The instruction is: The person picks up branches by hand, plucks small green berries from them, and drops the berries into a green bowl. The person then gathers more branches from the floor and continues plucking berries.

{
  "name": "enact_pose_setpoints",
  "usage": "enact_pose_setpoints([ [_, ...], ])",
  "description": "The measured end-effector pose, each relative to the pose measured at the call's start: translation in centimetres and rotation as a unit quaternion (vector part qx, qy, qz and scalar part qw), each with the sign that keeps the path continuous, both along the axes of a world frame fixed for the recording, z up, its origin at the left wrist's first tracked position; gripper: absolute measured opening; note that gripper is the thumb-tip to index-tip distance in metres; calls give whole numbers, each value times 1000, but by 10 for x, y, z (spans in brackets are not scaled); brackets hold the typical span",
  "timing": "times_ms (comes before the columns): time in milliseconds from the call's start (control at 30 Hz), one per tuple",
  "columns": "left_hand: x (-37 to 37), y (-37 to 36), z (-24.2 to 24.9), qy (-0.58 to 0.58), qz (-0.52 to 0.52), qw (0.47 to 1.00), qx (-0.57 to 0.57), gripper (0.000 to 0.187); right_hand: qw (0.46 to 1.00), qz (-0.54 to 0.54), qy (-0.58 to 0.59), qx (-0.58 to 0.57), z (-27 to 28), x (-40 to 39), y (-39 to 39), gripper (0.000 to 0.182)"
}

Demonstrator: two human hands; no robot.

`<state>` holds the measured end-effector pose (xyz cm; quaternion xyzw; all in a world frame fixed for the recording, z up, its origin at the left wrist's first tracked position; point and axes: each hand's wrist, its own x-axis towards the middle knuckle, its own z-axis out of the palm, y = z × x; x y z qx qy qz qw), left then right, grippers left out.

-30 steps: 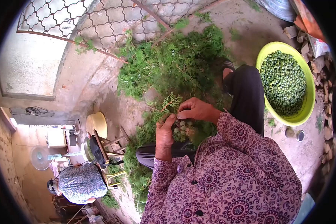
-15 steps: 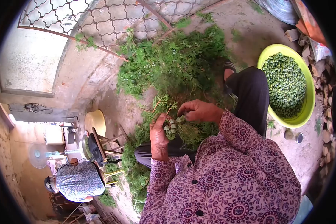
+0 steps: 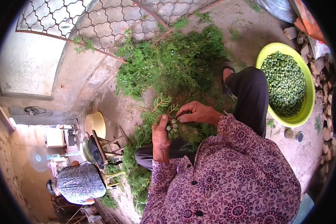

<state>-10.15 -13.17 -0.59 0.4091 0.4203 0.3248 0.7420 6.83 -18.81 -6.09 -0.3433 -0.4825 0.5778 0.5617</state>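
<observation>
A green sprig with pale round cones (image 3: pixel 174 128) is pinched in my left hand (image 3: pixel 161 137), its leafy tip pointing up and left. My right hand (image 3: pixel 200 113) is at the right side of the same sprig, thumb and forefinger closed close to the cones; what lies between those fingertips is too small to make out. Beyond my hands a large heap of green branches (image 3: pixel 171 63) lies on the ground. At the right stands a yellow-green basin (image 3: pixel 262 56) holding many round green cones (image 3: pixel 283 84).
More branches (image 3: pixel 136 179) lie left of my knee. A wooden stool (image 3: pixel 110 143) and a round yellowish tub (image 3: pixel 95 125) stand at the left, near a seated person (image 3: pixel 80 183) and a fan (image 3: pixel 39 158). Stacked bricks (image 3: pixel 326 138) line the right edge; two small jars (image 3: pixel 294 135) stand below the basin.
My right hand has moved slightly left, closer to the cones, and its fingers have come in against the sprig. My left hand has shifted slightly right.
</observation>
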Motion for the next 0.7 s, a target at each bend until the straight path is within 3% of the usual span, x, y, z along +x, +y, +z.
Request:
enact_pose_setpoints([
  [167,-1,2,-5,53,-32,998,15,13,997,-42,-62,34,-2,-1,-1,28],
  [233,0,1,-4,65,-49,996,25,13,979,-102,-173,32,-3,-2,-1,25],
  [333,5,-5,-1,75,-37,993,79,12,974,-169,-148,-19,-2,-10,-1,23],
  [567,6,-7,-5,79,-45,993,82,11,980,-173,-36,-94,3,-14,-2,22],
  [633,4,-7,-8,84,-41,993,73,10,897,-299,-324,34,-7,-21,0,19],
  [700,2,-9,-5,52,-39,997,30,10,899,-327,-290,25,-25,-20,8,17],
])
